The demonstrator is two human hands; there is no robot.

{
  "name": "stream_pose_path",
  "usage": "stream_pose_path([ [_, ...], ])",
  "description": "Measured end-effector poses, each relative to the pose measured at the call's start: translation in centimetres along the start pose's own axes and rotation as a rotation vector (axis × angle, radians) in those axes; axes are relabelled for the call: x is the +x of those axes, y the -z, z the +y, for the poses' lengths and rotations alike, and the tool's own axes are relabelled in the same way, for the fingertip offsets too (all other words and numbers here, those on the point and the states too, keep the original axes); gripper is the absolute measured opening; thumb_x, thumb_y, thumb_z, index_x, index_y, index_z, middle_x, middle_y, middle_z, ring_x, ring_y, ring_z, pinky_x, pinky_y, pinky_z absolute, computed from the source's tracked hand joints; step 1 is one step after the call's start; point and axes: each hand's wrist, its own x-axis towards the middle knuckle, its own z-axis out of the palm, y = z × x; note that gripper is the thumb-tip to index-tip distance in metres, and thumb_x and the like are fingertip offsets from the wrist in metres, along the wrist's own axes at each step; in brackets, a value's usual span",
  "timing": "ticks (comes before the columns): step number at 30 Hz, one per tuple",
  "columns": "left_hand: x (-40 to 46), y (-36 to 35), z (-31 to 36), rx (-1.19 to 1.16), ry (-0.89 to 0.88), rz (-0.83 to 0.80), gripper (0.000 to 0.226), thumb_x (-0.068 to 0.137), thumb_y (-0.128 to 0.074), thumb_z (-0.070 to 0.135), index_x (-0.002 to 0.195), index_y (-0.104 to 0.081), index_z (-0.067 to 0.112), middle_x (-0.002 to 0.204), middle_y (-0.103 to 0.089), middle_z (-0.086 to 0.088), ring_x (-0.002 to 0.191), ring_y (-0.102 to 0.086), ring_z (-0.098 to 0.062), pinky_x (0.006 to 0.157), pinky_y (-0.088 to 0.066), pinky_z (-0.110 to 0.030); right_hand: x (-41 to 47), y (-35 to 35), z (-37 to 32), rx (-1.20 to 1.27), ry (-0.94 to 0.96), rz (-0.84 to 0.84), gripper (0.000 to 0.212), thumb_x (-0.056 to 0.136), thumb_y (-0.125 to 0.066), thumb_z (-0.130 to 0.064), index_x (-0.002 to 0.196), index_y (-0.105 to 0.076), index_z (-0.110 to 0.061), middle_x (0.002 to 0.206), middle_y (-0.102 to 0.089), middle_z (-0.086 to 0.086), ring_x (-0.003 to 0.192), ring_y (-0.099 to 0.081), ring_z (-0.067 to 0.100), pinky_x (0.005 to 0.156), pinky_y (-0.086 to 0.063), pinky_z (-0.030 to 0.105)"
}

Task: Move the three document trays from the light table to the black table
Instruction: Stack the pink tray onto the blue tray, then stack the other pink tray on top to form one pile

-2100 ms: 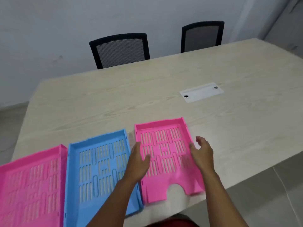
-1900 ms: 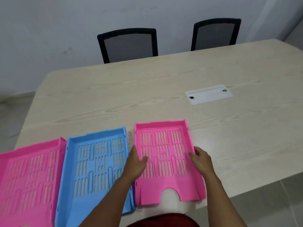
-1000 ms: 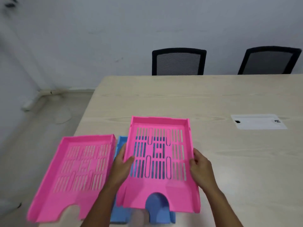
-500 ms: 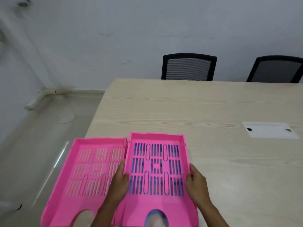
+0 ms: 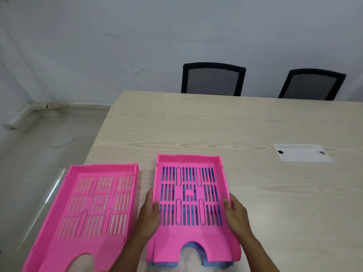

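Note:
A pink slotted document tray (image 5: 189, 195) is nested on top of the blue tray (image 5: 206, 263), which shows only as a rim at the front and as blue through the slots. My left hand (image 5: 149, 216) grips the pink tray's left wall and my right hand (image 5: 236, 214) grips its right wall. A second pink tray (image 5: 92, 211) lies to the left, partly overhanging the left edge of the light wooden table (image 5: 216, 124). No black table is in view.
Two black mesh chairs (image 5: 213, 79) (image 5: 311, 84) stand at the table's far side against a pale wall. A white cable cover plate (image 5: 301, 155) sits flush in the tabletop at the right. Grey floor lies beyond the table's left edge.
I took hold of the right-hand pink tray with both hands, lifted it, carried it left and set it down onto the blue tray. The view has swung left.

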Motion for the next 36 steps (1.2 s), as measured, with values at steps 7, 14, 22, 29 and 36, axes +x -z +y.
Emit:
stream_pose_path([
  [7, 0.7, 0.2, 0.7, -0.049, -0.036, 0.011, 0.048, 0.104, -0.042, 0.019, 0.151, -0.033, 0.026, 0.148, -0.049, -0.001, 0.136, -0.048, -0.022, 0.107, -0.043, -0.042, 0.8, 0.9, -1.9, -0.023, 0.094, 0.219, 0.047, 0.102, -0.053, -0.017, 0.149, -0.049, -0.008, 0.144, -0.060, 0.012, 0.134, -0.055, 0.029, 0.105, -0.039, 0.030],
  [14, -1.0, 5.6, -0.9, -0.135, -0.089, 0.198, 0.042, 0.101, -0.049, 0.006, 0.143, -0.046, 0.010, 0.147, -0.052, -0.007, 0.134, -0.047, -0.017, 0.105, -0.035, -0.027, 0.2, -3.6, -7.5, 0.019, 0.280, 0.202, 0.037, 0.097, -0.057, -0.004, 0.134, -0.063, -0.004, 0.130, -0.070, 0.014, 0.121, -0.065, 0.027, 0.106, -0.043, 0.029],
  [22, -3.1, 15.9, -4.7, -0.027, -0.093, 0.463, 0.040, 0.097, -0.053, 0.006, 0.136, -0.054, 0.014, 0.143, -0.055, -0.004, 0.134, -0.048, -0.022, 0.111, -0.036, -0.036, -4.5, -16.5, -13.5, 0.029, 0.384, -0.149, 0.039, 0.095, -0.058, -0.001, 0.134, -0.060, 0.001, 0.131, -0.068, 0.019, 0.119, -0.066, 0.028, 0.106, -0.051, 0.037],
  [29, -3.0, 24.5, -10.5, 0.142, 0.150, 0.616, 0.052, 0.091, -0.059, 0.004, 0.141, -0.045, 0.000, 0.146, -0.044, -0.024, 0.131, -0.047, -0.039, 0.109, -0.036, -0.042, -7.3, -24.6, -13.5, -0.141, 0.187, -0.393, 0.046, 0.098, -0.055, -0.013, 0.143, -0.047, -0.003, 0.143, -0.056, 0.014, 0.131, -0.053, 0.031, 0.105, -0.039, 0.028],
  [36, -3.4, 25.8, -13.8, 0.081, 0.267, 0.372, 0.037, 0.094, -0.056, 0.009, 0.130, -0.057, 0.007, 0.109, -0.067, -0.013, 0.093, -0.061, -0.027, 0.075, -0.042, -0.032, -7.3, -26.2, -11.1, -0.179, 0.030, -0.386, 0.022, 0.099, -0.050, -0.008, 0.119, -0.058, -0.004, 0.109, -0.069, 0.006, 0.097, -0.065, 0.027, 0.085, -0.053, 0.034],
])
